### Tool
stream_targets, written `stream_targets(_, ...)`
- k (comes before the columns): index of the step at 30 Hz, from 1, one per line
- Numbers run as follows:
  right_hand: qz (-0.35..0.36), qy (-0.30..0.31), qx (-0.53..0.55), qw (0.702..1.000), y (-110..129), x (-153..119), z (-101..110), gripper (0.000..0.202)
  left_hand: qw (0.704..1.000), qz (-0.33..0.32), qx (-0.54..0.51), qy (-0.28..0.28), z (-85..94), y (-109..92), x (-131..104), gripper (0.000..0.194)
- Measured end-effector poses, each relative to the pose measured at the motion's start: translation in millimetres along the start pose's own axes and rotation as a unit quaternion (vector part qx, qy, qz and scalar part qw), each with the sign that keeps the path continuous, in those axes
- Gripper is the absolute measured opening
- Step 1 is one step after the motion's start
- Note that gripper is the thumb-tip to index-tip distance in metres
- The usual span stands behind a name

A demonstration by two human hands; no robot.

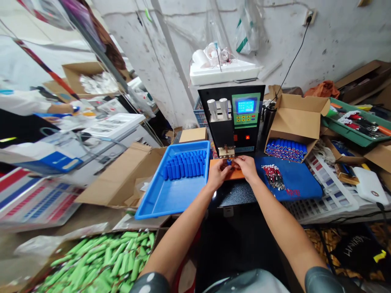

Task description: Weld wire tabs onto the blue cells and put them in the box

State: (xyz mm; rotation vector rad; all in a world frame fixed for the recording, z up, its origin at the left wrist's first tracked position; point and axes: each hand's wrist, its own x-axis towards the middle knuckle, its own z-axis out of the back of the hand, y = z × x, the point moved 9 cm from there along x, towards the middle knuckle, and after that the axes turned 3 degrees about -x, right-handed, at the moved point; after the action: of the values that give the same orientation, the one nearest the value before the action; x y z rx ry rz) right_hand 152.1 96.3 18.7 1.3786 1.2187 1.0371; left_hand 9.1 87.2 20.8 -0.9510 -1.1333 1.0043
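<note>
My left hand [217, 172] is closed on a small blue battery cell [229, 162] under the electrode tips of a black spot welder [216, 131]. On the other side of the cell my right hand [246, 167] has its fingers pinched together; whatever they hold is too small to make out. Both hands are over an orange board [236, 176] at the foot of the welder. To the left, a blue tray [166, 203] holds upright blue cells [185, 166] in rows. Red and black wire leads [274, 177] lie on a blue mat [301, 182] at the right.
An open cardboard box [295, 116] of blue cells [285, 149] stands at the right, near a green bin [348, 132] of wires. Green wrapped cells [104, 260] fill a box at lower left. A co-worker's hand [62, 108] shows at far left.
</note>
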Motion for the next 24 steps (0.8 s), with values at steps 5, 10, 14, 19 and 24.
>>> stream_targets(5, 0.015, -0.009, -0.019, 1.000, -4.5, 7.5, -3.7, 0.019, 1.000, 0.004, -0.001, -0.001, -0.4, 2.1, -1.2, 0.030)
stream_targets(10, 0.041, -0.003, -0.059, 0.997, -2.7, 8.6, -6.3, 0.021, 1.000, 0.006, 0.006, -0.009, 0.2, 2.7, -1.5, 0.029)
stream_targets(14, 0.041, -0.003, -0.070, 0.997, -4.3, 9.1, -7.5, 0.022, 1.000, 0.004, 0.004, -0.008, 0.1, 3.0, -1.8, 0.028)
stream_targets(19, 0.027, -0.001, -0.073, 0.997, -6.1, 9.6, -9.2, 0.023, 1.000, -0.011, 0.002, -0.010, 0.9, 6.1, -0.7, 0.027)
stream_targets(24, 0.024, -0.004, -0.098, 0.995, -3.5, 9.4, -9.5, 0.022, 1.000, -0.019, -0.001, -0.009, 1.1, 9.4, 0.4, 0.030)
